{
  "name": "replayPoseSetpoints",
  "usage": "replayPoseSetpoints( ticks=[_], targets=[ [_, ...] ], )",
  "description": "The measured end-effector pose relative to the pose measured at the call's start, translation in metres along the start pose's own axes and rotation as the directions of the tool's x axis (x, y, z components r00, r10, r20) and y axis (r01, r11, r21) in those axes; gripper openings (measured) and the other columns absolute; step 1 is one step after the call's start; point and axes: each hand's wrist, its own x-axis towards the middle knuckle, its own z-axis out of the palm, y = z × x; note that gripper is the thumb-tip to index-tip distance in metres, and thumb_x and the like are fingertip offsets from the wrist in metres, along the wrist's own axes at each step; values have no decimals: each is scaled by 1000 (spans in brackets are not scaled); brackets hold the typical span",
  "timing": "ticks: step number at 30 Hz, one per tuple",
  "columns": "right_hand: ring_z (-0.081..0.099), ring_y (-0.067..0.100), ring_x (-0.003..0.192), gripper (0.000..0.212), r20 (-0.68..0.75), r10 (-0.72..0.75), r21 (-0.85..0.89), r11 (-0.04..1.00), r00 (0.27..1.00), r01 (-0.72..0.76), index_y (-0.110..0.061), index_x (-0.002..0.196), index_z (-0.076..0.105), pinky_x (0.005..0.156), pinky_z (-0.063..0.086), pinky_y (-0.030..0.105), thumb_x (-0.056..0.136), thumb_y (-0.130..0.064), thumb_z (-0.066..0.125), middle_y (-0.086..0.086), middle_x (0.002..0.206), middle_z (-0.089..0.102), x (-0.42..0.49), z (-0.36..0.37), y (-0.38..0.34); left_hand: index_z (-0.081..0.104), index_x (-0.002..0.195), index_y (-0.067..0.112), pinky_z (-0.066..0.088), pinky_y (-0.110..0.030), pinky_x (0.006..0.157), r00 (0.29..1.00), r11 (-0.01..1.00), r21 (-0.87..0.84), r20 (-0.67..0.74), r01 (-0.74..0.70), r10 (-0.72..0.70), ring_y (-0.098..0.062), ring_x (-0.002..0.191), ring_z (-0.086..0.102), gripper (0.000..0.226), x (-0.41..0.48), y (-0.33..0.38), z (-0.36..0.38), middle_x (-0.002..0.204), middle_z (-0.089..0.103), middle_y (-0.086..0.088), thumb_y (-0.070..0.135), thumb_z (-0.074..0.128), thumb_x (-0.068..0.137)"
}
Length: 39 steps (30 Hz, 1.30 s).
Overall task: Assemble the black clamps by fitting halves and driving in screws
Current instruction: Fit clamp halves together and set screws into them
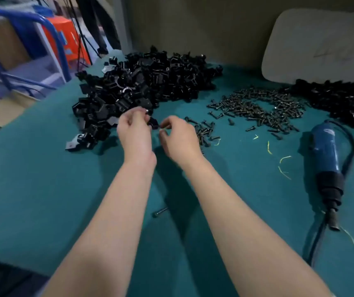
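Observation:
My left hand (pixel 135 130) grips a black clamp piece (pixel 154 123) just above the green table, at the near edge of a big heap of black clamp halves (pixel 141 82). My right hand (pixel 179 137) is right beside it, its fingertips pinching something small and dark at the clamp's right side; it looks like a screw, mostly hidden by my fingers. A spread of loose black screws (pixel 257 106) lies to the right. One single screw (pixel 160 211) rests on the cloth between my forearms.
A blue electric screwdriver (pixel 327 161) with a black cable lies at the right on the green tabletop (pixel 43 189). A second black heap (pixel 343 99) sits far right under a grey board (pixel 321 46). Blue metal frame and orange stool stand beyond the table's left edge.

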Motion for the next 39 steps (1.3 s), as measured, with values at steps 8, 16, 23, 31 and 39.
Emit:
replayPoseSetpoints(
  ticks=[8,16,23,31,39],
  targets=[
    [41,22,130,34,-58,48,-234,970,997,-60,-15,126,48,115,5,52,92,-9,47,5,124,58,35,43,-5,56,101,11,45,-18,68,980,989,-111,-162,96,-114,-8,84,59,14,31,6,0,93,61,3,9,43,96],
    [58,11,93,13,-259,91,242,970,962,-27,-17,102,64,81,43,23,93,-20,54,-5,98,65,18,-50,7,54,126,24,35,-8,85,832,545,629,439,-554,339,-7,108,52,45,12,-2,23,126,51,1,-2,46,90],
    [57,1,73,12,-478,173,149,982,861,-115,-23,94,64,62,39,9,88,-34,64,-14,77,61,-42,-164,70,56,98,26,36,-19,63,617,484,513,784,-709,73,-19,83,56,19,-71,-49,126,84,59,8,10,60,86],
    [26,29,138,37,-720,570,238,740,397,-629,-14,132,52,112,19,33,96,-17,50,15,147,34,-125,-236,197,47,97,11,54,-20,62,558,881,395,683,261,-472,-12,66,64,7,-168,-118,196,89,58,-10,13,42,101],
    [11,26,145,38,-655,661,197,617,366,-762,-22,134,52,118,7,44,97,-18,45,8,157,19,-129,-253,254,47,111,7,48,-18,55,562,844,357,632,400,-534,-11,65,51,16,-198,-137,226,85,54,-6,19,47,101]
  ],
)
